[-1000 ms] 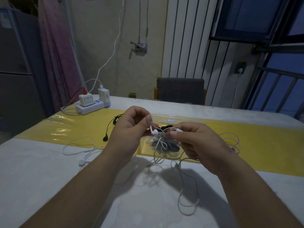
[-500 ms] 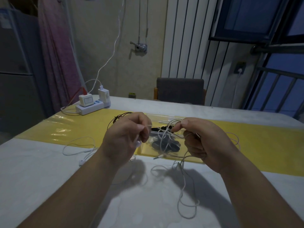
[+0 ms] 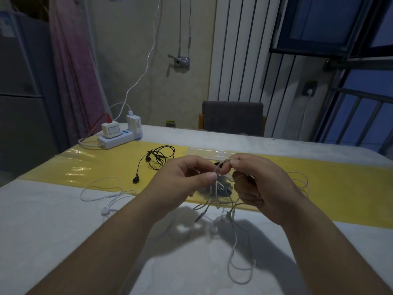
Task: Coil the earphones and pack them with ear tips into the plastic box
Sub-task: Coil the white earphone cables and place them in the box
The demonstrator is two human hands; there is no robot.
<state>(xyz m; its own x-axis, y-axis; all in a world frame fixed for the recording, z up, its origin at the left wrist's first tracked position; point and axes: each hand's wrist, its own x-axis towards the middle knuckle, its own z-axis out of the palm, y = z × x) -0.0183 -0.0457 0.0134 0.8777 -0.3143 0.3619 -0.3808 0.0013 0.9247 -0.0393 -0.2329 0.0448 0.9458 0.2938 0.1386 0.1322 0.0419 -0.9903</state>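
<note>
**Item: white earphones** (image 3: pixel 217 189). Held in the air between both hands, above the near edge of the yellow mat (image 3: pixel 102 167), centre of table (image 3: pixel 42 231).
- Left hand (image 3: pixel 182 184): thumb & forefinger pinch the cord.
- Right hand (image 3: pixel 263 188): fingers curled, pinching the cord, w/ one turn over the forefinger.
- Cord: a few small loops at the fingers; the rest hangs to the near tabletop in a slack loop, jack dangling.

**Status (est.):** coiling just begun. Most of the cord is unwound and nothing of this set is packed.

**Plastic box** (image 3: pixel 206 151): clear, just behind the hands, mostly hidden. The dark bits in it are prob. the ear tips (image 3: pixel 225 190). Lid state: cannot tell.

**Other, loose on mat/table:**
- black earphones (image 3: pixel 158 158), far left of the hands
- second white set (image 3: pixel 106 193), left
- pale set (image 3: pixel 303 182), right

**Beyond:** power strip (image 3: pixel 119 139), far left.
</note>
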